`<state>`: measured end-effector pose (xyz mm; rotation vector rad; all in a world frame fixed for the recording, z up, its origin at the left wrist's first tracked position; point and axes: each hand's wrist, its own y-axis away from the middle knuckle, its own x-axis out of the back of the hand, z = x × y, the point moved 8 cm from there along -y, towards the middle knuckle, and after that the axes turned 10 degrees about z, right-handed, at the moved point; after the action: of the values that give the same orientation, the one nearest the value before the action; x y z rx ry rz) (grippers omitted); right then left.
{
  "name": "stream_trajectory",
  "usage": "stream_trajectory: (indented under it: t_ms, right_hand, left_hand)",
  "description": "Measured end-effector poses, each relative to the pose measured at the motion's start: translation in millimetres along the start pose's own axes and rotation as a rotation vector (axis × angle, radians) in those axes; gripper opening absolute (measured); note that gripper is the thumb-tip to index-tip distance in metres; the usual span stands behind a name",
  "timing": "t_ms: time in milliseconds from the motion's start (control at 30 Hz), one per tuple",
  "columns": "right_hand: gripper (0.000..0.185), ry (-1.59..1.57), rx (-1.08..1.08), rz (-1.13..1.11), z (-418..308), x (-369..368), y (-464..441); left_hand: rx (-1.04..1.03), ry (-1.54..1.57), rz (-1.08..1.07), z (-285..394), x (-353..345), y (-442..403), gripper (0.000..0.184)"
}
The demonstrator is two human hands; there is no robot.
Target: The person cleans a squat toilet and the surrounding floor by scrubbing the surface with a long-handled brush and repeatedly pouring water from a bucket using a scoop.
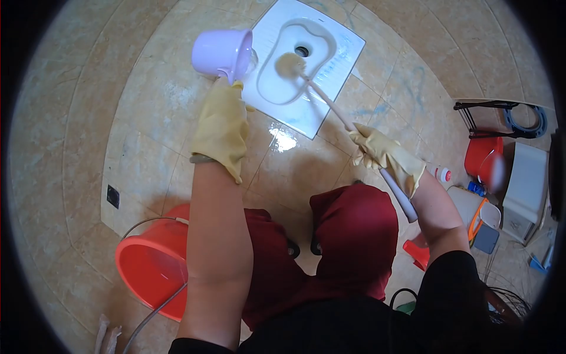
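My left hand, in a yellow rubber glove, is closed on the handle of a lilac water scoop. The scoop is tilted on its side, its mouth facing right at the left edge of the white squat toilet. In a matching glove, my right hand grips the long pale handle of a toilet brush. The brush's round bristle head is over the toilet's basin, just below the drain hole. Whether the bristles touch the basin I cannot tell.
A red bucket with a wire handle and a grey hose stands by my left arm. Wet tiles shine in front of my knees. To the right are another red bucket, a white box, a folding stool and a floor drain lies far left.
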<state>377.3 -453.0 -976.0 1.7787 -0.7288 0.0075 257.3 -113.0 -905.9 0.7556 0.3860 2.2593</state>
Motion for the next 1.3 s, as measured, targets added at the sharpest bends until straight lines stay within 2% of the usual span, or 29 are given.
stream_trajectory:
  t_ms: [67, 133, 167, 200, 267, 333, 400, 467, 567, 600, 633, 700, 800, 833, 900, 933, 1000, 1100, 1167, 1200, 1267, 1300]
  right_hand:
    - [0.054, 0.04, -0.045, -0.012, -2, -9, 4]
    - [0.054, 0.078, -0.094, -0.027, -2, -18, 3]
    - [0.052, -0.001, -0.153, -0.177, -1, -31, 0]
    - [0.051, -0.078, -0.209, -0.324, -2, -41, -5]
    - [0.042, -0.355, -0.212, -0.396, -9, -48, -64]
    - [0.031, -0.108, 0.121, -0.06, -69, -26, -107]
    - [0.03, -0.413, 0.098, 0.134, -103, 1, -122]
    - [0.029, -0.311, 0.109, 0.149, -124, -19, -113]
    - [0.028, 0.01, 0.145, 0.108, -103, -34, -49]
    - [0.028, -0.028, -0.019, 0.096, -80, -33, -32]
    - [0.035, -0.068, -0.184, 0.085, -57, -31, -17]
    - [0.037, 0.092, -0.192, -0.109, -31, -29, -5]
    - [0.042, -0.05, -0.264, -0.121, -44, -20, -26]
    - [0.032, -0.061, -0.159, 0.065, -51, -14, -62]
    - [0.034, -0.378, 0.225, 0.062, -98, 0, -90]
    - [0.034, -0.38, 0.227, 0.056, -118, -8, -81]
    - [0.035, -0.198, 0.09, 0.254, -141, -12, -70]
    - [0.036, -0.231, 0.096, 0.121, -91, -21, -58]
    - [0.038, -0.031, -0.121, 0.001, -55, -18, -47]
    - [0.038, -0.025, -0.123, 0.002, -55, -15, -33]
    - [0.03, 0.234, -0.076, -0.069, -64, -10, 0]
    - [0.039, -0.237, -0.445, -0.39, -32, -18, -32]
  left_hand:
    - [-0.127, -0.208, 0.131, -9, -2, -15, 0.034]
    - [-0.197, -0.158, 0.176, -17, -4, -26, 0.033]
    - [-0.262, -0.104, 0.221, -19, -2, -29, 0.032]
    - [-0.266, -0.102, 0.219, -13, -3, -25, 0.032]
    - [-0.087, 0.026, 0.185, -3, -2, -13, 0.029]
    - [-0.033, 0.089, 0.153, 15, 0, 2, 0.025]
    - [0.025, 0.147, 0.116, 23, -2, 14, 0.021]
    - [0.023, 0.126, 0.1, 29, -4, 18, 0.021]
    - [0.011, 0.208, 0.105, 32, -2, 19, 0.026]
    - [0.012, 0.215, 0.1, 34, -1, 19, 0.026]
    - [0.013, 0.196, 0.115, 37, 2, 21, 0.026]
    - [0.019, 0.181, 0.136, 36, 6, 20, 0.026]
    - [0.01, 0.193, 0.186, 36, 10, 17, 0.028]
    - [0.01, 0.188, 0.17, 36, 8, 18, 0.028]
    - [0.004, 0.185, 0.162, 38, 5, 17, 0.029]
    - [0.014, 0.19, 0.151, 37, 3, 17, 0.028]
    - [0.026, 0.197, 0.141, 35, 0, 16, 0.028]
    - [-0.055, 0.272, 0.154, 49, 6, 20, 0.027]
    - [0.043, 0.27, 0.137, 43, 4, 24, 0.028]
    - [0.048, 0.274, 0.138, 43, 4, 24, 0.028]
    - [0.016, 0.237, 0.148, 45, 6, 24, 0.028]
    - [0.015, 0.237, 0.146, 44, 5, 24, 0.028]
